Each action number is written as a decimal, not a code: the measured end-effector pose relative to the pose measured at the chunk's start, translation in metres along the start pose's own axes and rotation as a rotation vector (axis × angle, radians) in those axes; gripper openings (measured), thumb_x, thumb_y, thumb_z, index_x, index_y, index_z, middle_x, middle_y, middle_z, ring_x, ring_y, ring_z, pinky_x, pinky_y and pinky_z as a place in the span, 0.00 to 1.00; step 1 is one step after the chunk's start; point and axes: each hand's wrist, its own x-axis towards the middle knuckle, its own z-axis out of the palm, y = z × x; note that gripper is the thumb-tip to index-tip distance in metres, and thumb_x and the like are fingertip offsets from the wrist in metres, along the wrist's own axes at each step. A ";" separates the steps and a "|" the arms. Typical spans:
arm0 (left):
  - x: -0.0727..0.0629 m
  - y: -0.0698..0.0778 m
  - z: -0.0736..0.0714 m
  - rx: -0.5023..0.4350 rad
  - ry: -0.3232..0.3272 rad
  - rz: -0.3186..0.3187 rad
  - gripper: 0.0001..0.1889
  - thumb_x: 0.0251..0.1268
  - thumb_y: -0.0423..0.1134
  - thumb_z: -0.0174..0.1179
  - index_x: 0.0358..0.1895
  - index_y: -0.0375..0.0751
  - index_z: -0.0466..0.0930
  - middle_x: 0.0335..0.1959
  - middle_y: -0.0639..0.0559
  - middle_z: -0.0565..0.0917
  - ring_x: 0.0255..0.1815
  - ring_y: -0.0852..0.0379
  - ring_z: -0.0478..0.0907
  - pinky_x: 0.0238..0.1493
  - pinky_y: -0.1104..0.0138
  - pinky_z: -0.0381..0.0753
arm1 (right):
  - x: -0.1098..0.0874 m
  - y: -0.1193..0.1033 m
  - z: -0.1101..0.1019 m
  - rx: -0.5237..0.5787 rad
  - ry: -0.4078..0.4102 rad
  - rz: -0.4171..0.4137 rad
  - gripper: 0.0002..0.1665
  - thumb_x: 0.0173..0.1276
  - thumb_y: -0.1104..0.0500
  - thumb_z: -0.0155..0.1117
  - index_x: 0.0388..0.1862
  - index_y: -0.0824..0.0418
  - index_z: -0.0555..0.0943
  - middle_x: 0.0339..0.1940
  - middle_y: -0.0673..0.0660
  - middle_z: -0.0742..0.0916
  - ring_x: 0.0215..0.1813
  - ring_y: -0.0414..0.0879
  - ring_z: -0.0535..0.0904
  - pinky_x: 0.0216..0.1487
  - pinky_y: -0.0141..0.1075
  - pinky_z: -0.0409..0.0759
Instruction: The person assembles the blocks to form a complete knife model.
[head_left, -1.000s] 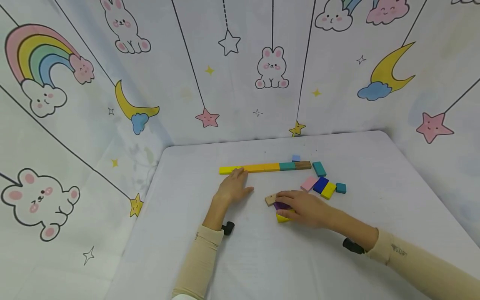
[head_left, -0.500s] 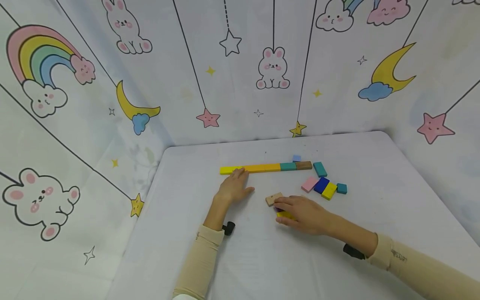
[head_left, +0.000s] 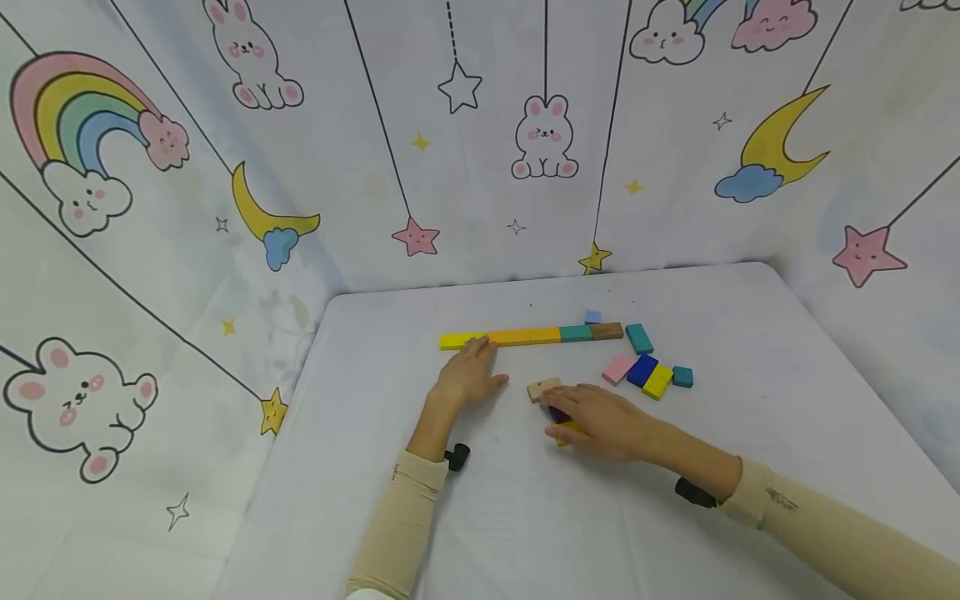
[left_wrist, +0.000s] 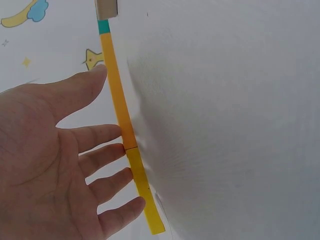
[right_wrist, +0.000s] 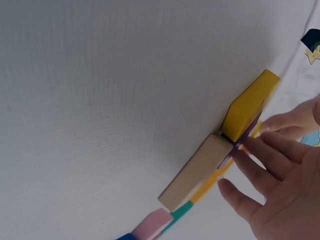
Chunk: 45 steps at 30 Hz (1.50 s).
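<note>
Handling this close cluster well would seem to call for light, flat pressure: the tan block (head_left: 542,388), the purple block (head_left: 558,414) and the near yellow block (right_wrist: 247,107) lie together on the tabletop (head_left: 525,517), and a hard poke at one could skew its neighbours. The right hand (head_left: 607,421) covers part of them, its fingers loosely extended with the tips seemingly against the purple block, the grip unclosed and nothing clasped. The left hand (head_left: 467,379) has its fingers straight and apart, tips at the near edge of the long row (head_left: 525,336), thumb off it; resting gently there (pushing sideways might open the joints) should keep that row true. All the pieces are flat-faced and sharp-cornered: the tan block looks like bare, speckled wood, the brown block (head_left: 607,331) shows a darker grain, while the pink block (head_left: 619,368) and dark blue block (head_left: 642,369) look smoothly painted. The white covering beneath is faintly creased, so sliding pieces may drag slightly.
</note>
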 end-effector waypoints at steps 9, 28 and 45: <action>-0.001 0.000 -0.002 -0.002 0.000 0.005 0.38 0.78 0.57 0.58 0.82 0.42 0.61 0.84 0.44 0.57 0.85 0.44 0.52 0.81 0.50 0.60 | 0.011 0.003 -0.002 -0.034 0.024 -0.031 0.40 0.79 0.34 0.56 0.79 0.56 0.70 0.76 0.59 0.77 0.75 0.59 0.72 0.77 0.60 0.66; 0.000 -0.002 -0.002 0.019 -0.010 -0.006 0.39 0.78 0.58 0.58 0.83 0.43 0.60 0.85 0.45 0.56 0.85 0.45 0.52 0.81 0.51 0.61 | 0.044 0.003 -0.011 -0.097 -0.041 -0.018 0.42 0.80 0.33 0.52 0.81 0.58 0.68 0.79 0.60 0.74 0.79 0.59 0.67 0.78 0.62 0.63; -0.001 -0.001 -0.003 0.031 -0.009 0.012 0.39 0.78 0.59 0.58 0.82 0.42 0.60 0.84 0.44 0.57 0.84 0.43 0.53 0.81 0.51 0.61 | 0.065 0.003 -0.018 -0.100 -0.042 0.004 0.42 0.82 0.33 0.49 0.81 0.59 0.67 0.80 0.61 0.72 0.80 0.58 0.67 0.78 0.61 0.64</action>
